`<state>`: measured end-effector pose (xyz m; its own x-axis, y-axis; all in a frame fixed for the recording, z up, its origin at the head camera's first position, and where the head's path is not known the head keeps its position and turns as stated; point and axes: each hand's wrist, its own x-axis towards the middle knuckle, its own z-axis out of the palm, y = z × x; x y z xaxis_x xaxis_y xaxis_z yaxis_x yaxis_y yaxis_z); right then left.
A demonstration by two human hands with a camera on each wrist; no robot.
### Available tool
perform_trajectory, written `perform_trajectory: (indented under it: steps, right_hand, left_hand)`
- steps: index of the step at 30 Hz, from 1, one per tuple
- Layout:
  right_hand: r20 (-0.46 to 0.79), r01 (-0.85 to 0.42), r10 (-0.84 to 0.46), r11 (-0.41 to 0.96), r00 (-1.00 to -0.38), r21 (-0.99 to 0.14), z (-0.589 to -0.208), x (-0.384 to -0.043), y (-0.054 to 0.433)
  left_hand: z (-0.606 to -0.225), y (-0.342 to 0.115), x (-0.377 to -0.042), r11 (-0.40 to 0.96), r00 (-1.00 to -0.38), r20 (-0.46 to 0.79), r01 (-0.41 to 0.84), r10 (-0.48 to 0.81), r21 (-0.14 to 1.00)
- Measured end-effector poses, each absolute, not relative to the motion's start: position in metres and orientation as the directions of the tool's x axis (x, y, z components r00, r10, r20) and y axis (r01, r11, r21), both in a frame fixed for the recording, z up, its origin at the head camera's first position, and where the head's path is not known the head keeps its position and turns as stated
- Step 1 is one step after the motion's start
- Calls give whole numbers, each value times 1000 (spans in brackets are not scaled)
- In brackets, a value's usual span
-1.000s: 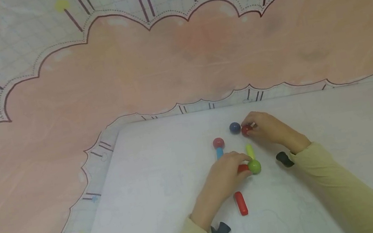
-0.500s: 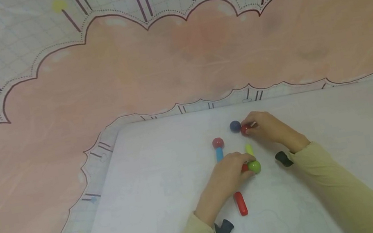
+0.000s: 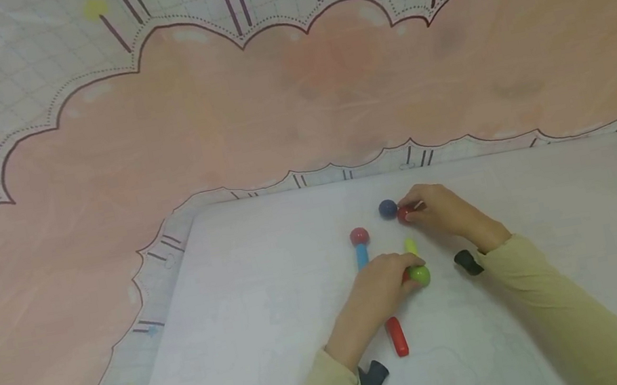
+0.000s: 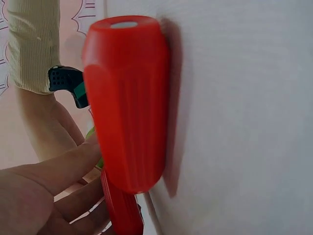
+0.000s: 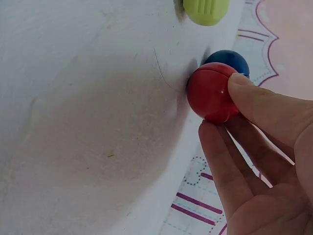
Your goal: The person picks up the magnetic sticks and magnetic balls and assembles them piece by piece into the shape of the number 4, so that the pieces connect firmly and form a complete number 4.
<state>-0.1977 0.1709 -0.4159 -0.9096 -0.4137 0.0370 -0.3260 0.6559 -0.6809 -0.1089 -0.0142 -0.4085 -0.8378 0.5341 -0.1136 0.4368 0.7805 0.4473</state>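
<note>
In the head view, my left hand (image 3: 371, 295) pinches a shiny green ball (image 3: 420, 276) between thumb and index finger. A ridged red rod (image 4: 122, 208) lies against the ball, partly inside the same grip. A yellow-green rod (image 3: 410, 245) points away just behind the ball. Farther back, the right hand (image 3: 442, 211) holds a red ball (image 5: 208, 93) by thumb and fingertips. That ball sits right against a dark blue ball (image 5: 228, 59). Left of them, a pinkish-red ball (image 3: 359, 236) tops a blue rod (image 3: 362, 256), whose near end the left hand hides.
A loose red rod (image 3: 397, 336) lies in front of the left hand, looming large in the left wrist view. Everything rests on a white tabletop (image 3: 250, 285). Behind it hangs a pink patterned cloth (image 3: 293, 105). Dark wrist-worn pieces (image 3: 373, 378) stick out from both sleeves.
The left hand has slid slightly right, its fingers passing from the red rod onto the green ball. The right hand, with its red ball, has barely moved.
</note>
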Motion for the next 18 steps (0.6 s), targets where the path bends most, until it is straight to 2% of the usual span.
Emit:
perform_trajectory:
  steps: [18]
  right_hand:
    - [7, -305, -408, 672, -913, -675, -412, -193, 169]
  left_hand:
    - [-407, -12, -106, 797, -860, -101, 413, 501, 440]
